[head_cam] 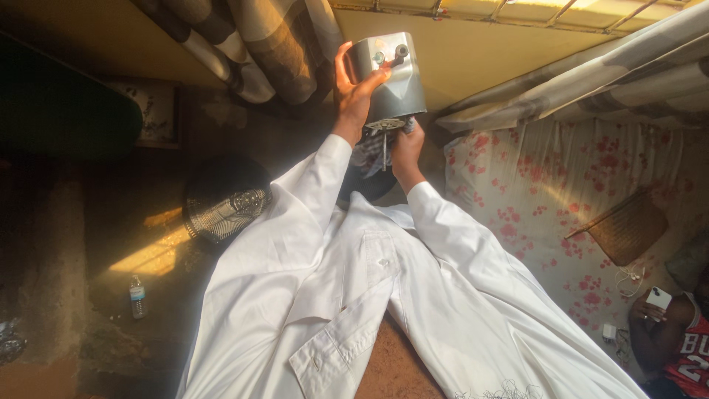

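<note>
Sunlit yellow wall (pixel 473 66) and checked curtains (pixel 273 52) back the scene, with a flowered bedsheet (pixel 561 185) to the right. Raised at arm's length, the left hand (pixel 357 87) clasps a grey metal motor housing (pixel 390 74); the right hand (pixel 406 144) grips beneath, near its shaft (pixel 385 148). Held high with white sleeves (pixel 310 192) outstretched, the housing could slip from the left-hand clasp, and the protruding shaft might jab the right hand.
</note>
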Available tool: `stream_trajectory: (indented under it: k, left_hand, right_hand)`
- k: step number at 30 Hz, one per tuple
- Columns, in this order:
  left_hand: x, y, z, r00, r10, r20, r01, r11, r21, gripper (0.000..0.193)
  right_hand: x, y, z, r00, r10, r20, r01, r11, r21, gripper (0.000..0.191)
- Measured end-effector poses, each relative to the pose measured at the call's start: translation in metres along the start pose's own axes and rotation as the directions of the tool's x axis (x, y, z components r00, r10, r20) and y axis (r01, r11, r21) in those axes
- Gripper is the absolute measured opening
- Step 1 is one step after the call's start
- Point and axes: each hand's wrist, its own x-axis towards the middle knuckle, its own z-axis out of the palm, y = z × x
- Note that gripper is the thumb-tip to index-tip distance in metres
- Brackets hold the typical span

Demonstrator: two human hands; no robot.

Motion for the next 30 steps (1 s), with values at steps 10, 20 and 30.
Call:
stream_trajectory:
  k: [10,20,30]
  left_hand:
    - [0.002,-0.013,-0.01,0.998,0.053,0.025,-0.054,0.997,0.058,0.078]
    - [0.002,0.003,-0.013,0.998,-0.065,0.014,0.06,0.977,0.207,0.086]
    - [0.001,0.008,-0.005,0.996,-0.073,0.054,0.066,0.99,0.12,0.08]
  right_hand:
    - [0.009,-0.004,-0.022,0.988,-0.148,0.048,0.155,0.964,-0.216,0.015]
    - [-0.017,0.005,-0.05,0.736,0.533,0.418,-0.587,0.81,0.002,0.024]
    - [-0.014,0.011,-0.023,0.982,0.109,0.156,-0.146,0.956,0.253,0.021]
